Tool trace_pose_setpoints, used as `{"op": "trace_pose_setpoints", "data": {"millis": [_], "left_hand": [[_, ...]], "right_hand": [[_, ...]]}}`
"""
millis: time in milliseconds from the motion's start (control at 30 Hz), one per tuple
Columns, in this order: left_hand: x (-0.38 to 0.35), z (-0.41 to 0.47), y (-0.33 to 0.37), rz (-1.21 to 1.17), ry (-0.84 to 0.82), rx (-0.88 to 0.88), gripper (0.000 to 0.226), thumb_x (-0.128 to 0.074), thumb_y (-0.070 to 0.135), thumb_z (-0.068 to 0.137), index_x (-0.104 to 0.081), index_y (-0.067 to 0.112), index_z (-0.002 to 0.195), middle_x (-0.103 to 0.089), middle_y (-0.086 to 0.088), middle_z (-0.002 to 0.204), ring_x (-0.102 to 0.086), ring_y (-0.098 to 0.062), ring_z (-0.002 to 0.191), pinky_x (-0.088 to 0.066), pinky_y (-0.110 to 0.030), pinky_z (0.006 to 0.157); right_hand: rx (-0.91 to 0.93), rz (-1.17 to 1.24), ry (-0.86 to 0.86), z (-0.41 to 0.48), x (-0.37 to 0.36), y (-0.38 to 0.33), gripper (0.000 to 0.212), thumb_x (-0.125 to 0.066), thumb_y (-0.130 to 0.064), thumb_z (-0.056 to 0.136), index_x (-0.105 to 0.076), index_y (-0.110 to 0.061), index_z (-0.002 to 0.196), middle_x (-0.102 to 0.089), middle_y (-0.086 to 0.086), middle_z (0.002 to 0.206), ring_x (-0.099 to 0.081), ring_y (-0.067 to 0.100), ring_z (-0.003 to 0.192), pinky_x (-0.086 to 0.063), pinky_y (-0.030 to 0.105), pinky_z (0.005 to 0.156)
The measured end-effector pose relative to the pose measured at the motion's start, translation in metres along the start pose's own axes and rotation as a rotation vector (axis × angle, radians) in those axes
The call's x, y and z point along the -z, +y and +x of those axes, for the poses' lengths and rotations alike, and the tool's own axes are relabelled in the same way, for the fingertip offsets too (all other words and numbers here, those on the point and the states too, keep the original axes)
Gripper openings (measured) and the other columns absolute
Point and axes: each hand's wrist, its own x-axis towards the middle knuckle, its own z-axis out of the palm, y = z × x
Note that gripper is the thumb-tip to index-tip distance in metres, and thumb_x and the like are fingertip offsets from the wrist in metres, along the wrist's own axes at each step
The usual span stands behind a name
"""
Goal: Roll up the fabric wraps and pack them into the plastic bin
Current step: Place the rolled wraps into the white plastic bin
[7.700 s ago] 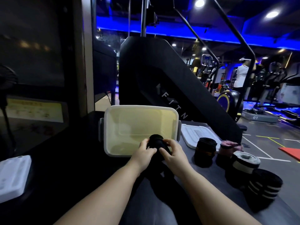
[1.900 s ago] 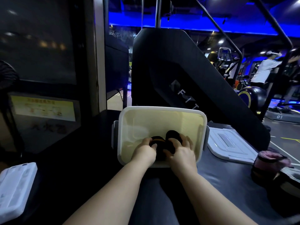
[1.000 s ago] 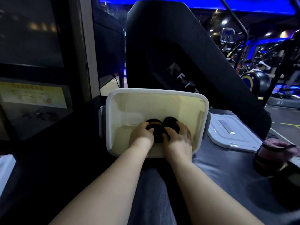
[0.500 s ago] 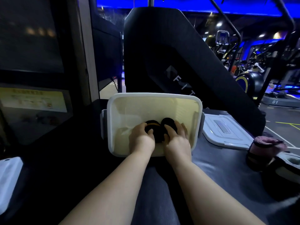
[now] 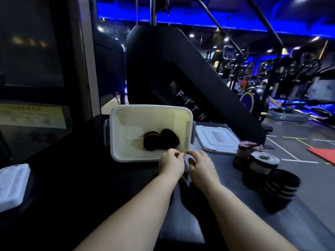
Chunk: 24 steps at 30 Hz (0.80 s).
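The white plastic bin [image 5: 116,134] stands open on the dark bench ahead of me. Two rolled black wraps lie side by side in it: one with a yellow stripe [image 5: 151,141] and a plain one [image 5: 170,139]. My left hand [image 5: 171,163] and my right hand [image 5: 201,164] hover just outside the bin's near rim, fingers loosely curled and holding nothing. To the right stand more rolled wraps: a pink one [image 5: 244,151], a white-topped one [image 5: 263,163] and a black striped one [image 5: 279,189].
The bin's white lid [image 5: 216,139] lies flat to the right of the bin. A white tray-like object [image 5: 11,185] sits at the left edge of the bench. A large black fitness machine [image 5: 172,69] rises behind the bin.
Both hands have let go of the black wraps and pulled back out of the bin towards me. The two rolls stay inside. The view has swung right, showing more rolled wraps.
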Motion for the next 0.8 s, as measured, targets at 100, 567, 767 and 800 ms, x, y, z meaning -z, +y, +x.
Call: {"op": "trace_pose_setpoints", "data": {"millis": [100,567,767,800], "left_hand": [[-0.020,-0.025,0.012,-0.086,-0.091,-0.001,0.024,-0.052,0.031,0.099,-0.062,0.011,0.108,-0.066,-0.009,0.116,-0.058,-0.028,0.108,-0.039,-0.026,0.077],[-0.109,-0.112,0.061,-0.173,-0.417,-0.109,0.025,-0.047,0.033,0.099,-0.064,0.014,0.102,-0.067,-0.016,0.110,-0.062,-0.036,0.105,-0.050,-0.037,0.090],[-0.129,-0.117,0.070,-0.169,-0.507,-0.118,0.034,-0.042,0.032,0.100,-0.056,0.001,0.103,-0.057,-0.027,0.119,-0.055,-0.043,0.110,-0.047,-0.042,0.091],[-0.130,-0.117,0.071,-0.157,-0.518,-0.121,0.033,-0.041,0.031,0.101,-0.056,0.001,0.097,-0.059,-0.026,0.117,-0.055,-0.042,0.106,-0.046,-0.040,0.089]], "right_hand": [[0.011,-0.006,0.082,-0.027,0.024,0.021,0.035,-0.049,-0.012,0.097,-0.058,-0.016,0.131,-0.055,0.004,0.132,-0.046,0.020,0.125,-0.031,0.023,0.100],[-0.194,0.059,0.825,-0.107,0.104,0.107,0.042,-0.049,-0.030,0.078,-0.064,-0.005,0.109,-0.062,0.017,0.107,-0.048,0.027,0.108,-0.033,0.037,0.097],[-0.526,0.318,0.661,-0.101,0.112,0.124,0.055,-0.047,-0.025,0.101,-0.031,-0.003,0.148,-0.035,0.020,0.151,-0.035,0.031,0.138,-0.025,0.037,0.110],[-0.525,0.330,0.620,-0.101,0.112,0.125,0.055,-0.043,-0.028,0.102,-0.027,-0.006,0.150,-0.035,0.017,0.153,-0.035,0.030,0.138,-0.026,0.037,0.110]]}}
